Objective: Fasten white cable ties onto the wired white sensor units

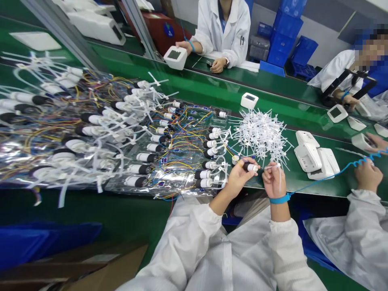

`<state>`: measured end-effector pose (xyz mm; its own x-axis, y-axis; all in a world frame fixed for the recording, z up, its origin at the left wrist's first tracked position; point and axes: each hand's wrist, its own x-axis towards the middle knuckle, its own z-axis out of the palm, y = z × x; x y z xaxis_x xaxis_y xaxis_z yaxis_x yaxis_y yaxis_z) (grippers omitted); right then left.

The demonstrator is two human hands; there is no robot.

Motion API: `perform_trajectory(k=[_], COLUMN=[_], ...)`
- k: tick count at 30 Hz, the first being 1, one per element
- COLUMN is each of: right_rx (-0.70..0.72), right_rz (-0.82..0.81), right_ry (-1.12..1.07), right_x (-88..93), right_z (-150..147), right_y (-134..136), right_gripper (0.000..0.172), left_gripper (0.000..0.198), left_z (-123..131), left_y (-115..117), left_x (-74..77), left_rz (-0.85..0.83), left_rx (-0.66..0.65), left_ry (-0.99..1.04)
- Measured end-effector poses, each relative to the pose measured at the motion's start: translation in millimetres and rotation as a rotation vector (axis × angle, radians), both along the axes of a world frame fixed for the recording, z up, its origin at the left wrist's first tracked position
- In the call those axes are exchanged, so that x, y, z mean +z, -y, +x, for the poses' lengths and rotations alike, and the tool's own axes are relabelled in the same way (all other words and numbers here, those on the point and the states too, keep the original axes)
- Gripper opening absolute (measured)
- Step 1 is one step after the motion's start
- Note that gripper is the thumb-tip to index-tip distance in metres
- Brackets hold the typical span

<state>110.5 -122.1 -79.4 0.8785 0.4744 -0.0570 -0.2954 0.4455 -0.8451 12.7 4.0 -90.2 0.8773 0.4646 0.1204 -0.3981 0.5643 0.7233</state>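
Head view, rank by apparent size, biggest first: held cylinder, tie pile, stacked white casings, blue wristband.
1. Tie pile
2. Stacked white casings
3. Held cylinder and blue wristband: too close to rank; left hand partly covers the cylinder.

Black-and-white cylinder (251, 167): partly hidden by left hand (237, 178). White-and-black cylinders (22, 97), table's (291, 173) left end: blurred, some cut off by view's edge. White device housings (307, 150): markings too small to read.

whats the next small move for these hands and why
Probably bring the white tie in the right hand to the black-and-white cylinder in the left hand: they look close but apart, and similar cylinders alongside appear to carry ties.
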Motion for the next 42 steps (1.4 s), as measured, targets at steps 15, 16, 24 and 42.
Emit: perform_trajectory(k=[15,16,24,42], right_rx=[-0.05,-0.049,-0.09,-0.437], right_rz=[-0.112,-0.119,-0.063,-0.117], right_ry=[-0.006,-0.012,0.045,0.065], right_x=[-5.5,-5.7,0.1,-1.5], right_z=[-5.4,-5.5,-5.9,-18.0], right_y=[1.4,1.7,-3.9,-17.4], right_gripper=[0.04,0.04,0.034,0.036], left_gripper=[0.037,0.037,0.034,0.03], left_z=[-2.7,-2.8,-4.6,-2.4], left_y=[1.1,1.1,2.8,4.5], left_x=[12.1,13.0,19.2,19.5], left_rz=[0.153,0.149,0.184,0.208], left_rx=[0.08,0.078,0.058,0.076], left_ry=[-0.168,-0.179,-0.221,-0.238])
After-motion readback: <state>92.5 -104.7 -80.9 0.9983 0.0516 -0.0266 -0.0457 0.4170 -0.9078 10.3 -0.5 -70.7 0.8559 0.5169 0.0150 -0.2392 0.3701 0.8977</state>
